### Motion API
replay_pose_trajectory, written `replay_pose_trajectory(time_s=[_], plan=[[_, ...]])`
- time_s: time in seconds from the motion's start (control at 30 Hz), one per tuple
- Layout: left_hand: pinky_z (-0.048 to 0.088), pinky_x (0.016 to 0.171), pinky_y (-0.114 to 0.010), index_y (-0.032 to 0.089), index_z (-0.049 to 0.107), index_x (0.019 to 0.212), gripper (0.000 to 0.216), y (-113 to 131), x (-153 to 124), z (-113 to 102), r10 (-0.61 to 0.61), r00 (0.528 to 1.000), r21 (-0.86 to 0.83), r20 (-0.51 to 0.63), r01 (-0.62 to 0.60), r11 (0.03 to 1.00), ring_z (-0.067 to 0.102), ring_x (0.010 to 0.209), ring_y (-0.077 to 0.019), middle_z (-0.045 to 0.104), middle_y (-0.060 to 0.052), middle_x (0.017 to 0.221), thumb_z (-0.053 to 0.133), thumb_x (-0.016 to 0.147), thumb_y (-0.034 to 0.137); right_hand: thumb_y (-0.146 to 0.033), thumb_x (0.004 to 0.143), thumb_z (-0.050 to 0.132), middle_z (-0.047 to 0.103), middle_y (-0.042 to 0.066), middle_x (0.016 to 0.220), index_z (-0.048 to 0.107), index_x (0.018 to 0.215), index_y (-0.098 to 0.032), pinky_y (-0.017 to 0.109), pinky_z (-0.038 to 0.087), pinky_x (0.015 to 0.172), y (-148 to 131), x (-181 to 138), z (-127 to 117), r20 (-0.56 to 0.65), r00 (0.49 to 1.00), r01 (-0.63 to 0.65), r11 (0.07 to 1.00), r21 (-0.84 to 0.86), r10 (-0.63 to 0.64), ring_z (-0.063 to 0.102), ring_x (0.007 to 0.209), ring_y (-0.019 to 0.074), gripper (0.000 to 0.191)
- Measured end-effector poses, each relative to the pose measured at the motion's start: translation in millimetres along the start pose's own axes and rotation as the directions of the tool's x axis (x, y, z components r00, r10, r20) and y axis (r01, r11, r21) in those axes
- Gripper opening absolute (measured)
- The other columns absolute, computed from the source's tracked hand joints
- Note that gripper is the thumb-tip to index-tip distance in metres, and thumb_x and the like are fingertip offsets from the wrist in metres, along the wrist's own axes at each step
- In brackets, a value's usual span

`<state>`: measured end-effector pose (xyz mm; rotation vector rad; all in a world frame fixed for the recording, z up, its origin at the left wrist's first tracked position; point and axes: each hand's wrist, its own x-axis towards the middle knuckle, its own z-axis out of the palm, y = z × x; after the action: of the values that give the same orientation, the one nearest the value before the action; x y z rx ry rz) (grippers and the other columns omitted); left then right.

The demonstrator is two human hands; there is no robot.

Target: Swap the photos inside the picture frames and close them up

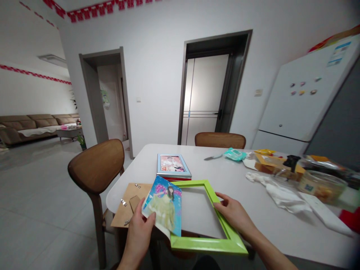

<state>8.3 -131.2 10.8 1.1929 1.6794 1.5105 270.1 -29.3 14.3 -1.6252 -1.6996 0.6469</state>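
My left hand (140,225) grips the left edge of a picture print (164,208) between thumb and fingers. The print shows a figure in a pale yellow-green dress on blue, with another sheet's edge visible behind it. It overlaps the left side of a bright green picture frame (206,245). My right hand (233,213) is closed on the right side of that frame, whose opening shows the tabletop. Under the print and my left hand lies a brown backing board (132,202) with metal clips. A light blue picture frame (173,167) rests beyond, on top of something red.
The white table (194,159) carries a knife (212,157), a teal packet (234,154), crumpled white tissue (284,195) and a clear plastic tub (322,185) on the right. Wooden chairs stand at the left (98,168) and far side (221,140). A white fridge (303,97) is behind.
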Motion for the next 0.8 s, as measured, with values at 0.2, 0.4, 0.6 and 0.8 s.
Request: replay_pose_trajectory(time_s=[0.2,0.4,0.6,0.8], plan=[[0.043,0.041,-0.021,0.012,0.053,0.092,0.027,8,14,4,-0.05,0.997,-0.079,0.053,0.054,0.995,0.054,0.046,-0.0123,0.062,0.0,0.063,0.05,0.069,0.025,-0.027,0.061,0.047,0.051,-0.005,0.051,0.045,0.116,-0.014,0.02,0.032,0.045,-2,0,-1,0.035,0.999,-0.031,0.993,0.112,0.027,0.044,0.044,0.0094,0.056],[0.046,0.047,-0.021,0.013,0.049,0.097,0.026,6,12,-10,-0.164,0.986,-0.254,0.014,0.162,0.954,0.058,0.055,-0.0123,0.063,-0.001,0.072,0.048,0.072,0.019,-0.027,0.064,0.044,0.051,-0.004,0.052,0.047,0.114,-0.012,0.021,0.032,0.046,14,3,4,0.046,0.998,-0.038,0.997,0.06,0.036,0.045,0.046,0.0102,0.053],[0.049,0.051,-0.02,0.013,0.048,0.093,0.022,-8,0,-13,-0.297,0.95,-0.313,0.101,0.313,0.897,0.061,0.065,-0.0129,0.062,-0.004,0.079,0.048,0.072,0.017,-0.025,0.065,0.042,0.058,0.001,0.061,0.049,0.112,-0.011,0.024,0.035,0.054,20,5,3,0.031,0.999,0.016,0.986,-0.164,-0.011,0.052,0.055,0.0142,0.05],[0.04,0.039,-0.02,0.013,0.036,0.116,0.047,-6,1,-26,-0.208,0.963,0.165,0.173,0.18,0.97,0.055,0.043,-0.0136,0.059,0.002,0.054,0.046,0.073,0.031,-0.027,0.067,0.042,0.062,0.009,0.089,0.048,0.114,-0.013,0.027,0.038,0.069,17,2,3,0.032,0.998,0.059,0.933,-0.355,-0.051,0.057,0.078,0.0199,0.05]])
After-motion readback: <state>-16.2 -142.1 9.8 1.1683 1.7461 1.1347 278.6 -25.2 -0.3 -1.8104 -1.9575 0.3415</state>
